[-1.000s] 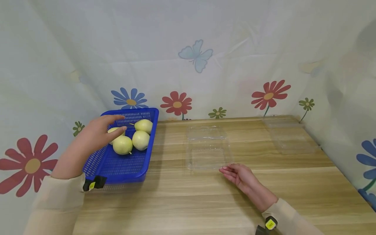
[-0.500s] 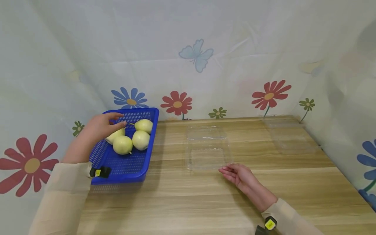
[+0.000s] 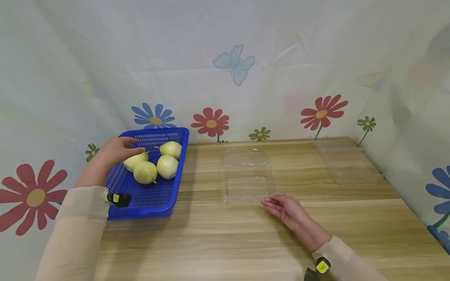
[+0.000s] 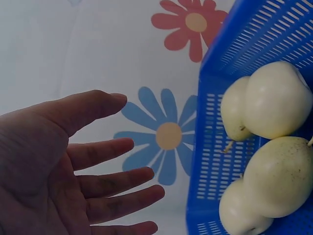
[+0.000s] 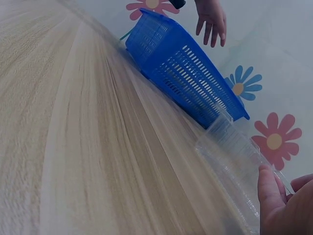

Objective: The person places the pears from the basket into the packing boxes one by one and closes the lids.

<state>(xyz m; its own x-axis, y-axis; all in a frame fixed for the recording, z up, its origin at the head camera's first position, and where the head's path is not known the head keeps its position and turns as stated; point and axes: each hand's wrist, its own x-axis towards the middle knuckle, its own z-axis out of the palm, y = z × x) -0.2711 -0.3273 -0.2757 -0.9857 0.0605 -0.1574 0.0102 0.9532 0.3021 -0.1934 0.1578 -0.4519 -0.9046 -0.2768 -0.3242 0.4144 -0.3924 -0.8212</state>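
Head view: at four o'clock the right hand (image 3: pixel 288 212) pinches the near corner of a clear box (image 3: pixel 247 188), thumb against fingers. At nine o'clock the left hand (image 3: pixel 114 151), holding nothing, hangs over a blue basket (image 3: pixel 154 212) of pears (image 3: pixel 145 172), fingers apart. It seems to be reaching; next probably calls for curling the fingers round one pear.
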